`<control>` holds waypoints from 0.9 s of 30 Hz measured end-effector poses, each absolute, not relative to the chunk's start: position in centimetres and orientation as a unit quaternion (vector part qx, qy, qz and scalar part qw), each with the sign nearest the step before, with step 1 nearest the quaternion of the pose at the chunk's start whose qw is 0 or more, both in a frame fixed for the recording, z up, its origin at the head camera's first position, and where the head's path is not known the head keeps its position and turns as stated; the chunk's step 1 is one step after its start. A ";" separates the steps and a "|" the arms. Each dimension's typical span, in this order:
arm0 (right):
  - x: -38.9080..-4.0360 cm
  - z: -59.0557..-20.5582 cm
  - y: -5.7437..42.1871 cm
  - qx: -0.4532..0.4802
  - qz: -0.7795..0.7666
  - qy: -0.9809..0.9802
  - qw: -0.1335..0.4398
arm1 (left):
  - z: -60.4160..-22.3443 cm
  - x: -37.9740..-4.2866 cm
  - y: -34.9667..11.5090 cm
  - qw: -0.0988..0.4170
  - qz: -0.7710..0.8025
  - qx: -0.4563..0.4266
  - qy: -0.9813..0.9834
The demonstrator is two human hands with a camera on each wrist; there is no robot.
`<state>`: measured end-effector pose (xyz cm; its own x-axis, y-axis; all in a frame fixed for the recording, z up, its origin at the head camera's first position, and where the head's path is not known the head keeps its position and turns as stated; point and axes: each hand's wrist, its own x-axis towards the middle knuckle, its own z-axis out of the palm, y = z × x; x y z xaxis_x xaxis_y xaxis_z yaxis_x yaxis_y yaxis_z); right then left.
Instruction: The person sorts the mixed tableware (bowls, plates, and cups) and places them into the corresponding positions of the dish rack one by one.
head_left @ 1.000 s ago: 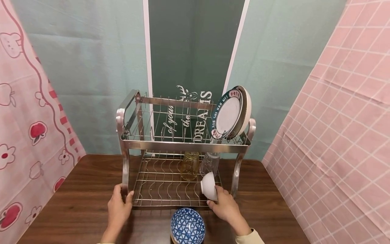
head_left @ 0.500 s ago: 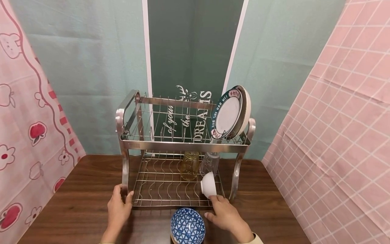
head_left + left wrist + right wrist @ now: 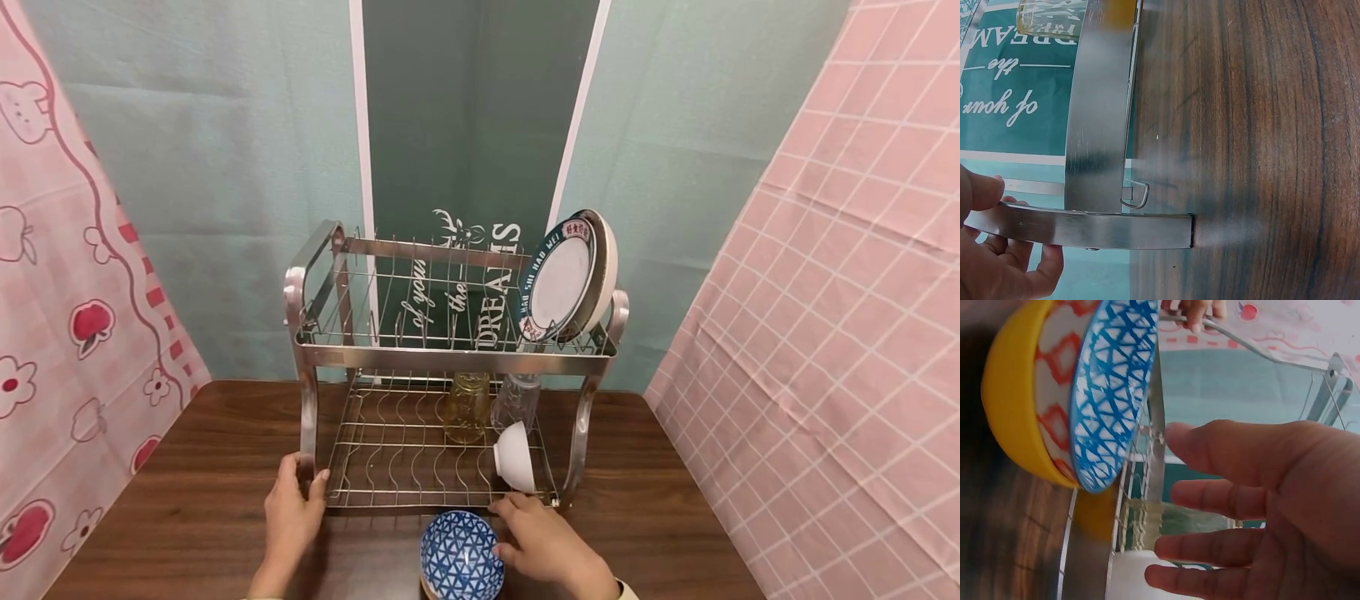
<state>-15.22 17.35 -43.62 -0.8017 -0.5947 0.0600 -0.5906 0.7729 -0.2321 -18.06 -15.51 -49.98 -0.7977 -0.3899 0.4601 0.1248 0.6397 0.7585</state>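
My left hand (image 3: 294, 500) grips the front left leg of a two-tier steel dish rack (image 3: 450, 360); in the left wrist view its fingers (image 3: 1004, 265) curl round the steel bar (image 3: 1091, 229). My right hand (image 3: 528, 537) is open and holds nothing, its fingers (image 3: 1235, 500) spread just right of a blue patterned bowl (image 3: 461, 554). That bowl (image 3: 1116, 387) is stacked on an orange-patterned one inside a yellow bowl (image 3: 1010, 406). A small white bowl (image 3: 515, 456) stands on its edge at the front right of the rack's lower tier, free of my hand.
Two plates (image 3: 566, 275) lean on the upper tier's right end. A yellow glass (image 3: 467, 407) and a clear glass (image 3: 516, 402) stand at the back of the lower tier. The rack sits on a dark wooden table (image 3: 187, 492), with pink cloth hanging on both sides.
My right hand has let go of the white bowl, left it on the lower tier, and drawn back toward me beside the blue bowl. The left hand has not moved.
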 end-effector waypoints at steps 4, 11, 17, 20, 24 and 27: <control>-15.1 -44.0 16.9 -0.336 -0.128 0.933 0.027 | -49.9 -18.0 -15.5 0.310 -0.419 0.078 -0.850; -14.6 -44.6 16.2 -0.361 -0.116 0.924 0.048 | -49.9 -18.1 -15.5 0.306 -0.422 0.080 -0.850; -14.5 -45.3 15.7 -0.377 -0.120 0.916 0.062 | -50.1 -18.2 -15.5 0.315 -0.417 0.076 -0.849; -14.5 -45.7 15.5 -0.372 -0.132 0.915 0.084 | -50.2 -18.2 -15.5 0.318 -0.417 0.074 -0.848; -14.4 -46.1 15.4 -0.385 -0.146 0.907 0.089 | -50.2 -18.2 -15.5 0.318 -0.420 0.074 -0.847; -14.4 -46.4 15.2 -0.414 -0.155 0.893 0.082 | -50.2 -18.1 -15.5 0.317 -0.421 0.074 -0.847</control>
<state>-14.37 15.23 -46.40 -0.6437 -0.7650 -0.0185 -0.7140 0.6092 -0.3451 -18.14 -15.52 -50.18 -0.7877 -0.3918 0.4754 0.1423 0.6351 0.7592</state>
